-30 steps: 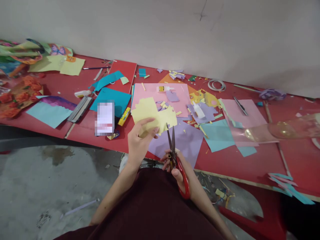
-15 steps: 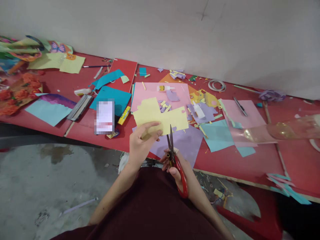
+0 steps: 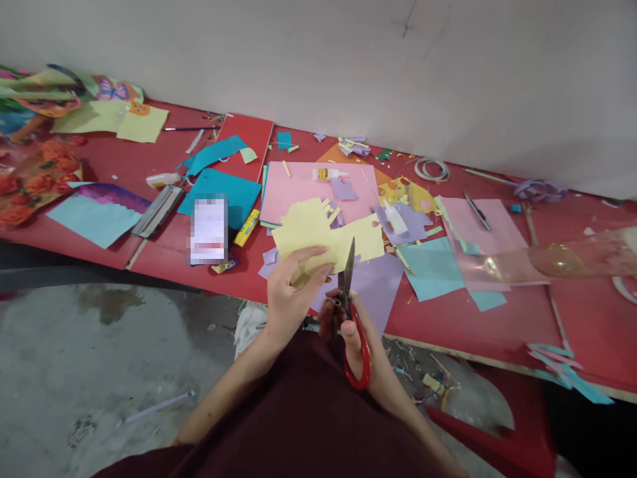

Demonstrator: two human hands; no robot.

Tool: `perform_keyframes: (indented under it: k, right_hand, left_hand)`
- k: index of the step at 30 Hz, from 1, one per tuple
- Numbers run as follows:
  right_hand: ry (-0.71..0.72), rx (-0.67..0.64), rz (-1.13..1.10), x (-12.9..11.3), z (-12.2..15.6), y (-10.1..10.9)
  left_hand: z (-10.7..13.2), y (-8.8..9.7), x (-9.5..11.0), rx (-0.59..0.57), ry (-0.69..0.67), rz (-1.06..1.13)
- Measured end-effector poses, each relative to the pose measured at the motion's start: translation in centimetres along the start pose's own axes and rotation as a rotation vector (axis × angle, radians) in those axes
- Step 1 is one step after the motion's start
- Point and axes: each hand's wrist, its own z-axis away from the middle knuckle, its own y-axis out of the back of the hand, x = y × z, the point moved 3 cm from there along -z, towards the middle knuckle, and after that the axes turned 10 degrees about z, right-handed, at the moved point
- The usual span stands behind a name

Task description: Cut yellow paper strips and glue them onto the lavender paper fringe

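A piece of pale yellow paper (image 3: 311, 229) with cut-out edges is pinched in my left hand (image 3: 293, 289), held above the red table near its front edge. My right hand (image 3: 365, 338) is closed round the red handles of a pair of scissors (image 3: 359, 358), the thumb through one loop. The blades point away from me and meet the lower edge of the yellow paper, one blade showing in front of it. Under both hands lies a purple sheet (image 3: 381, 289). Behind the yellow paper is a pink sheet (image 3: 293, 179) bearing a small glue bottle (image 3: 328, 174).
A phone (image 3: 209, 229), a yellow box (image 3: 247, 228) and teal paper (image 3: 233, 192) lie to the left. Rightward are a white bottle (image 3: 395, 218), light-blue paper (image 3: 432, 269) and a pen (image 3: 476, 211). A plain wall (image 3: 318, 66) backs the red table (image 3: 522, 325).
My left hand and the yellow paper have shifted slightly right. The scissors have tilted a little to the right, and their blades now sit closer together against the paper's edge.
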Motion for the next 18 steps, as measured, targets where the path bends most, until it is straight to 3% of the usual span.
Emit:
perform_keyframes:
  k: [7, 18]
  right_hand:
    - [-0.030, 0.015, -0.026, -0.24, -0.03, -0.27]
    - [-0.055, 0.018, -0.054, 0.05, 0.02, -0.58]
  left_hand:
    - [0.63, -0.46, 0.44, 0.104, -0.057, -0.078]
    - [0.57, -0.29, 0.14, 0.079, -0.083, -0.111]
